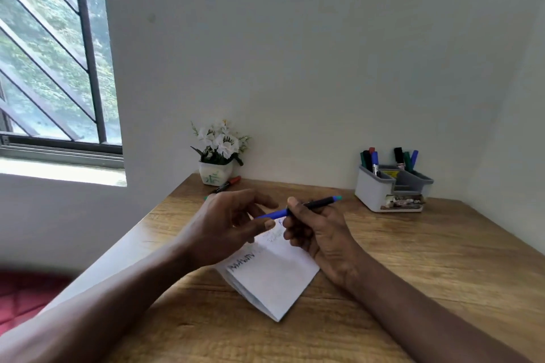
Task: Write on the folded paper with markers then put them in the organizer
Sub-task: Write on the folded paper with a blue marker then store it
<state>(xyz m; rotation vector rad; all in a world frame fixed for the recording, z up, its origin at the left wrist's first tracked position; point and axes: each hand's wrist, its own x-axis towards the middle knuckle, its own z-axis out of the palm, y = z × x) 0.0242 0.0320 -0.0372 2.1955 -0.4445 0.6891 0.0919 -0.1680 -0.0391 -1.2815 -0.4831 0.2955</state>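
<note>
A folded white paper (274, 277) lies on the wooden desk (413, 259), with dark writing along its upper left side. My right hand (318, 233) grips a marker (318, 203) with a black barrel, a blue cap end pointing left and a teal tip end pointing right, held above the paper. My left hand (233, 221) hovers just left of the blue end, fingers apart, thumb near the cap. The grey organizer (383, 188) stands at the desk's back right, apart from both hands, with several markers upright in it.
A white pot of white flowers (216, 153) stands at the desk's back left against the wall. A black marker with a red cap (228, 183) lies beside the pot. A barred window is at the left, and a red cushion (26, 298) sits below left of the desk.
</note>
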